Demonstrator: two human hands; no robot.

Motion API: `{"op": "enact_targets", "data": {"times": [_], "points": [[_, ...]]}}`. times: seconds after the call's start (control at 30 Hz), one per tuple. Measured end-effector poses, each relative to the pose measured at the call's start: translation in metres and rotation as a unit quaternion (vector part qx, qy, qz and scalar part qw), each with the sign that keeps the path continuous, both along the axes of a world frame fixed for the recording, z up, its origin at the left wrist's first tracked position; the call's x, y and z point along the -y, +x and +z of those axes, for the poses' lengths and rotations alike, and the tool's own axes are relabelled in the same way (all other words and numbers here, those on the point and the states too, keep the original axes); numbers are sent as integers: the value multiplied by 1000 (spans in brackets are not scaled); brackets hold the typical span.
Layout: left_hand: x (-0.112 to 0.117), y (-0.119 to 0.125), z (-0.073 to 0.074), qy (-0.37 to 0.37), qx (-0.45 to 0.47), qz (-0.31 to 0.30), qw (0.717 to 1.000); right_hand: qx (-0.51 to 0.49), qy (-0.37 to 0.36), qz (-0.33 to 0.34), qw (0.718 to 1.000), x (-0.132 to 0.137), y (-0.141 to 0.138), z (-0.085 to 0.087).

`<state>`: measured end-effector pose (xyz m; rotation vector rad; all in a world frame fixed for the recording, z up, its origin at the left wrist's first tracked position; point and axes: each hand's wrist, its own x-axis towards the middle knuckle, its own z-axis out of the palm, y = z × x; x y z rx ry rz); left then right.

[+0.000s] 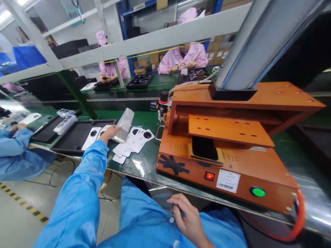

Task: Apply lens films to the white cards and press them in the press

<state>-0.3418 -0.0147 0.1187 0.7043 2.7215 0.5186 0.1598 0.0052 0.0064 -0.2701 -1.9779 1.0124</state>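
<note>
My left hand (110, 133) reaches out over the bench, its fingers closed on the lower left side of a clear plastic sleeve (125, 120). The sleeve looks frosted, and I cannot make out its contents. Right beside it lies a loose, fanned pile of white phone-shaped panels (134, 140), some with a round black camera area. More such panels (90, 138) rest in a black tray (71, 136) left of my wrist. My right hand (187, 217) hovers low in front of my blue coat, fingers loosely bent and thumb apart, with nothing visible in it.
An orange press machine (178, 151) with a green button (258, 192) and a black pad (204, 148) fills the right side. A regulator (163, 100) stands behind it. Bagged bundles (66, 124) lie left. A co-worker's blue sleeve (15, 144) is at far left; people in pink sit opposite.
</note>
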Motion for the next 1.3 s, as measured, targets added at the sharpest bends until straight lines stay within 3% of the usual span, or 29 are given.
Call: {"op": "enact_targets", "data": {"times": [0.2,0.37,0.5,0.57,0.67,0.83,0.9,1.0,1.07,1.2,1.3], "points": [[0,0,-6,-41,-114,-85,989,24,28,13,999,16,2,6],[6,18,1,-4,-238,-178,955,61,60,13,996,18,-20,18],[24,33,0,14,-249,-274,929,82,42,-5,996,20,-21,8],[36,42,-3,23,-249,-295,922,117,-12,2,993,22,-17,-1],[53,69,-13,55,-253,-310,915,176,-154,63,970,26,-18,-8],[81,159,-40,206,-160,-382,887,164,-349,159,909,30,-40,-1],[97,196,-53,252,-120,-331,901,152,-380,168,897,30,-45,1],[125,242,-72,321,-33,-140,936,151,-387,165,894,31,-39,3],[141,268,-83,339,105,-45,934,155,-375,159,900,31,-30,5],[151,304,-100,364,398,-22,842,172,-278,174,929,31,-15,16],[145,310,-104,399,441,13,804,187,-225,218,931,32,-6,22]]}}
